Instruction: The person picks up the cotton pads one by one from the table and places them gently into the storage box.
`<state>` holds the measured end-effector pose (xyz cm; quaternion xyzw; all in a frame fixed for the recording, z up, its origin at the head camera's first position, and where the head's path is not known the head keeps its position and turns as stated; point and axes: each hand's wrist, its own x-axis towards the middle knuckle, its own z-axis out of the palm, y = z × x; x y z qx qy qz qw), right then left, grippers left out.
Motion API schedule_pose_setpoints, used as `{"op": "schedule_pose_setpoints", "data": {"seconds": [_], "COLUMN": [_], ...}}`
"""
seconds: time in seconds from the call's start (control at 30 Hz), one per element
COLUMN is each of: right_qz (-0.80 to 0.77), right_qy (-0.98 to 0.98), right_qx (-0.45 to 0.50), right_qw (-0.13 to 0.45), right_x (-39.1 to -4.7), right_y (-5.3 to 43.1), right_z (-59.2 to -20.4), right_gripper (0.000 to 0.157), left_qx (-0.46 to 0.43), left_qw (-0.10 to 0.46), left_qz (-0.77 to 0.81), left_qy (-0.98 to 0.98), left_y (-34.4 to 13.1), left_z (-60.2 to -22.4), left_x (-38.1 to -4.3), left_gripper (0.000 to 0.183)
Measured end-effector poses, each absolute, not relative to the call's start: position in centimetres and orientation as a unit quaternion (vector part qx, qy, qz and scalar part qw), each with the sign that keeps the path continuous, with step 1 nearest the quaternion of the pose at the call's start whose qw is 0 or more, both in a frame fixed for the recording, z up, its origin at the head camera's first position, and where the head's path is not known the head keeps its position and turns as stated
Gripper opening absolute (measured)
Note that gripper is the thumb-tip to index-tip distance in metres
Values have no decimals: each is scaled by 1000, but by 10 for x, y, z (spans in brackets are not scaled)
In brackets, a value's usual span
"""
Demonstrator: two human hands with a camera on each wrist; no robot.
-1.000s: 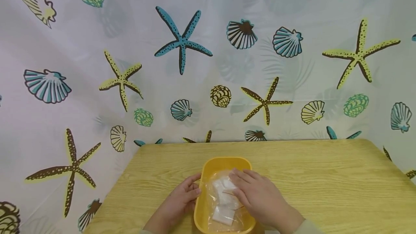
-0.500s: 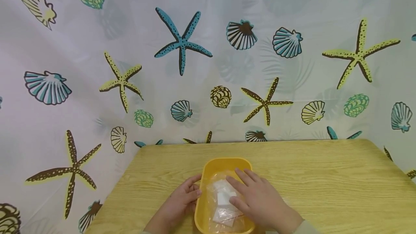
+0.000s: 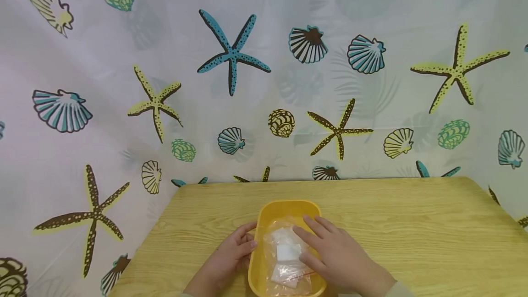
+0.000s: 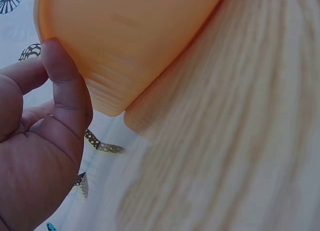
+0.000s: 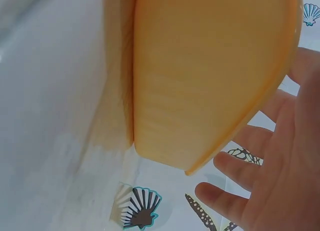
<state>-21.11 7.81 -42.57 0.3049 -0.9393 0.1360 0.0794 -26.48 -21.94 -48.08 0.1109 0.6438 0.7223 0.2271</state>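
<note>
A yellow plastic bin (image 3: pixel 284 204) with rounded corners stands on the table in the head view. Inside it lies a clear plastic bag (image 3: pixel 270 244) with a thin red line across it. White square pieces (image 3: pixel 288 252) show in or on the bag; which of the two I cannot tell. My left hand (image 3: pixel 233 253) holds the bin's left rim, its thumb tip at the edge. Over the bin's right side my right hand (image 3: pixel 340 255) is spread, fingers extended above the contents. The right wrist view shows its fingers (image 5: pixel 232 173) apart, beyond the bin's rim.
The wood-grain table (image 3: pixel 412 233) extends to both sides of the bin and behind it. A white curtain (image 3: pixel 264 81) printed with shells and starfish hangs along the back and sides.
My right hand has lifted slightly off the bag and its fingers have spread. The bag's red line now lies lower, and a white square shows mid-bin. My left hand keeps its place.
</note>
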Motion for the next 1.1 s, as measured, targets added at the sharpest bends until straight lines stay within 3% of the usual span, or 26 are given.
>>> {"op": "schedule_pose_setpoints", "data": {"seconds": [0.83, 1.1], "right_qz": [128, 124], "right_qy": [-919, -931], "right_qx": [358, 336], "right_qw": [101, 74], "right_x": [-207, -205], "right_y": [107, 123], "right_z": [-439, -439], "right_gripper": [55, 56], "left_qx": [89, 108], "left_qw": [215, 221], "left_qz": [711, 719], "left_qy": [663, 650], "left_y": [-222, -221], "left_z": [-479, -480], "left_x": [-263, -264], "left_gripper": [58, 58]}}
